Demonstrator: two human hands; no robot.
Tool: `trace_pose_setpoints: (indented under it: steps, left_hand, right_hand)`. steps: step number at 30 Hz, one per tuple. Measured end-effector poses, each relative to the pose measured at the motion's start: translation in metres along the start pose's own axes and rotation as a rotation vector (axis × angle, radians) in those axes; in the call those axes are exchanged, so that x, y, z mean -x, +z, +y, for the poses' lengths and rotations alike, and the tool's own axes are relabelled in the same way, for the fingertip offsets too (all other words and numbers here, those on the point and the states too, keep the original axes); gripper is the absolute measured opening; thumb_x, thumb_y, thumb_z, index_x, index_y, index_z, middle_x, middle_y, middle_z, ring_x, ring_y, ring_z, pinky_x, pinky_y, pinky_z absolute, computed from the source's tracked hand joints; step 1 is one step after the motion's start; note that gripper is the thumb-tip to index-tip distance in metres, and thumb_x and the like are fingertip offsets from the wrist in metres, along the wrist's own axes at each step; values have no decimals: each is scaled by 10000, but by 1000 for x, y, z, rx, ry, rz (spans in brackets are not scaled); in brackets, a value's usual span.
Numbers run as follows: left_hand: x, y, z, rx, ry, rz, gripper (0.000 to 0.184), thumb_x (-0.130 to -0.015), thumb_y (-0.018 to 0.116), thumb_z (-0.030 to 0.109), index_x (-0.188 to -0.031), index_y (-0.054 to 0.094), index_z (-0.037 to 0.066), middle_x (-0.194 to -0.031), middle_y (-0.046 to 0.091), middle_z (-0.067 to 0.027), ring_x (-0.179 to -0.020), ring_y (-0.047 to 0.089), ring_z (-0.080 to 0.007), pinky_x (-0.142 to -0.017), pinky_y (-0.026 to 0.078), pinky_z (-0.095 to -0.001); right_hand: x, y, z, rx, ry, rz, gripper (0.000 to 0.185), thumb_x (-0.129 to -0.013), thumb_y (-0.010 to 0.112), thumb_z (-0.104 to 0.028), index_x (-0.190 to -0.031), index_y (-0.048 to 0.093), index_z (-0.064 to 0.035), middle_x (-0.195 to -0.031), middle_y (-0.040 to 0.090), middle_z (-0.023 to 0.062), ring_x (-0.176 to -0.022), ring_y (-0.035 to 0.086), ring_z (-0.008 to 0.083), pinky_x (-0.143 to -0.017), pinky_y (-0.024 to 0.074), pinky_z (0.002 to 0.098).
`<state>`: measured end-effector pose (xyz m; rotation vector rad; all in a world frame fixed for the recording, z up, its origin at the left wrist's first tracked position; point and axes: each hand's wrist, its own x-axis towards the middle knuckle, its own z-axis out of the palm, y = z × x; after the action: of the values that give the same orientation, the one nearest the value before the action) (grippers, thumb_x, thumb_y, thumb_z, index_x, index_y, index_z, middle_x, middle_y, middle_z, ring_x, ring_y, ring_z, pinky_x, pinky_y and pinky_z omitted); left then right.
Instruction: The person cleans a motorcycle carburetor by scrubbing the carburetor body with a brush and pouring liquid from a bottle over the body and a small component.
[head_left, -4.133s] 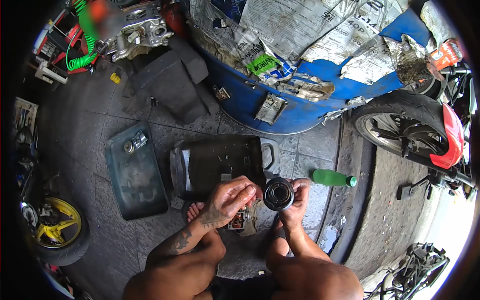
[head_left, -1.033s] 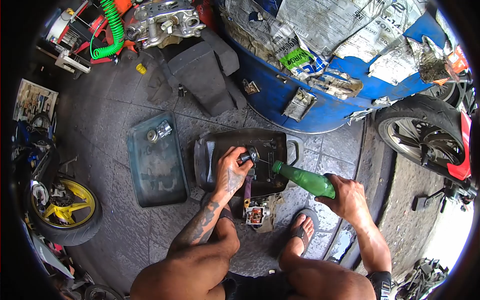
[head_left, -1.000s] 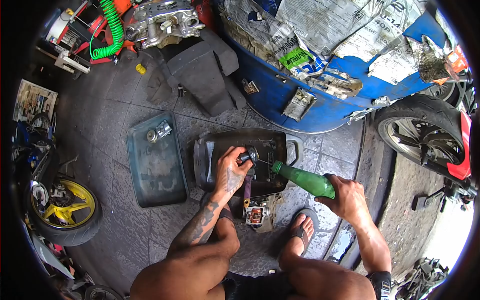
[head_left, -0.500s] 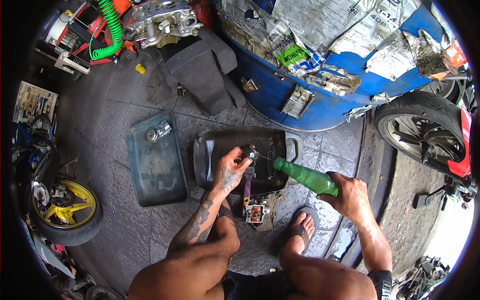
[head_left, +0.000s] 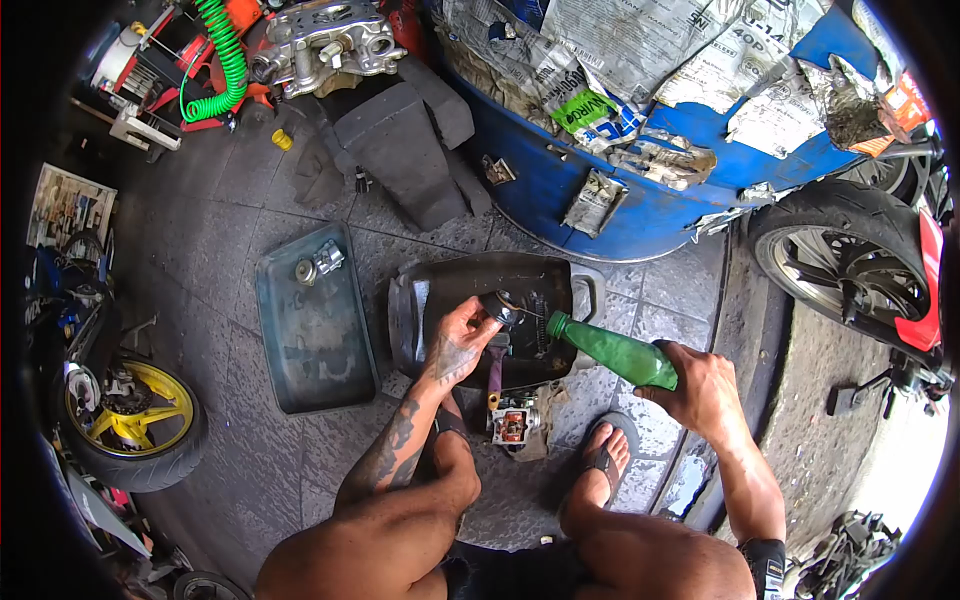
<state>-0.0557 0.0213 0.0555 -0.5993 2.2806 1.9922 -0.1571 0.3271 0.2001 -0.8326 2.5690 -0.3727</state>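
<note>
My left hand is closed on a small dark round part, held over a black pan. My right hand grips the base of a green bottle, tilted with its mouth to the left. A thin stream of liquid runs from the mouth to the dark part. Inside the pan lies a coil spring. Below my left hand, a brush with a purple handle rests at the pan's near edge. Next to it on the floor is a metal carburetor-like body on a cloth.
A blue-grey tray with a metal part lies to the left. Beyond the pan stand a blue drum and a dark block. Motorcycle wheels flank both sides. A kerb runs along the right.
The dark part in my left hand has turned slightly, and the stream onto it has shifted. My right hand and the bottle have barely moved.
</note>
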Motion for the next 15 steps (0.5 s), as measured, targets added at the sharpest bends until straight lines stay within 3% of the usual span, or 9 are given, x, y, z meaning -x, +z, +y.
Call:
trace_pose_setpoints:
  steps: [4, 6, 12, 15]
  left_hand:
    - [7, 2, 23, -6, 115, 91, 234, -875, 695, 36, -1099, 628, 19, -975, 672, -22, -846, 588, -70, -792, 484, -248]
    - [7, 1, 23, -137, 136, 165, 338, -789, 749, 0, -1101, 620, 6, -980, 664, -47, -917, 624, -148, -861, 499, -300]
    - [7, -2, 19, -279, 232, 229, 418, -690, 765, -11, -1080, 615, -5, -1063, 643, -107, -1044, 584, -289, -921, 483, -363]
    - [8, -2, 21, -364, 255, 241, 415, -675, 761, -14, -1067, 621, -1, -1061, 647, -101, -1012, 586, -295, -911, 478, -362]
  right_hand:
    - [0, 1, 1, -3, 11, -12, 562, -755, 799, -407, -1163, 632, -58, -820, 705, 172, -789, 692, 365, -718, 525, 445]
    - [0, 1, 3, -5, -2, -15, 562, -754, 800, -406, -1165, 632, -61, -813, 703, 172, -786, 692, 365, -717, 525, 446]
    - [2, -1, 3, 13, -13, -18, 563, -746, 804, -399, -1168, 633, -69, -798, 698, 174, -780, 691, 365, -714, 525, 447]
    - [1, 0, 4, 16, -16, -12, 561, -743, 806, -400, -1162, 636, -68, -803, 698, 168, -781, 690, 364, -714, 524, 446]
